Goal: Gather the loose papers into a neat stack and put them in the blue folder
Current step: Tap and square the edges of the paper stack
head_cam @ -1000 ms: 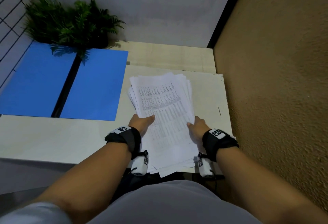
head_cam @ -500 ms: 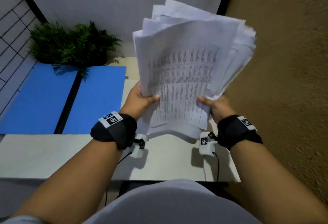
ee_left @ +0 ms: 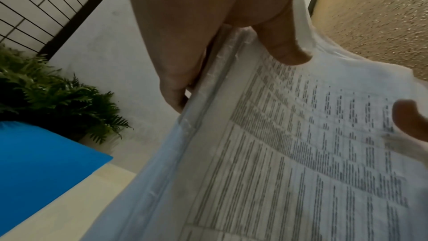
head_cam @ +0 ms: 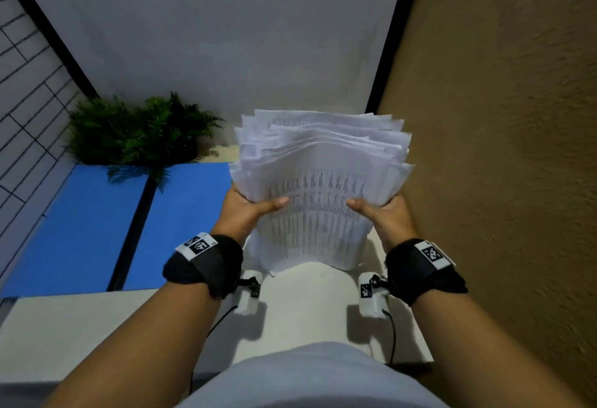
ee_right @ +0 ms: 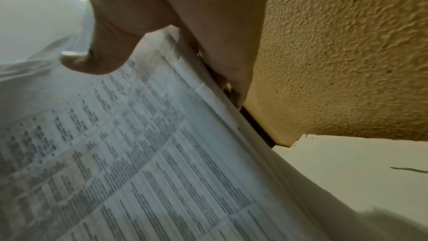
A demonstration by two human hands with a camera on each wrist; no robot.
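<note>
A thick bundle of printed white papers (head_cam: pixel 318 201) stands upright above the pale table (head_cam: pixel 80 327), its top edges fanned and uneven. My left hand (head_cam: pixel 248 210) grips the bundle's left edge, thumb on the front sheet and fingers behind. My right hand (head_cam: pixel 384 213) grips the right edge the same way. The left wrist view shows the papers (ee_left: pixel 289 153) under my left thumb (ee_left: pixel 282 50); the right wrist view shows the papers (ee_right: pixel 139 153) under my right thumb (ee_right: pixel 99 56). The blue folder (head_cam: pixel 181 223) lies open flat on the table to the left.
A green fern-like plant (head_cam: pixel 135 129) stands at the back left, overhanging the folder's far edge. A textured tan wall (head_cam: pixel 500 149) runs close along the table's right side. A white wall (head_cam: pixel 226 36) closes the back.
The papers lay flat on the table, then both hands lifted them upright. Since half a second ago the bundle has come down lower towards the table.
</note>
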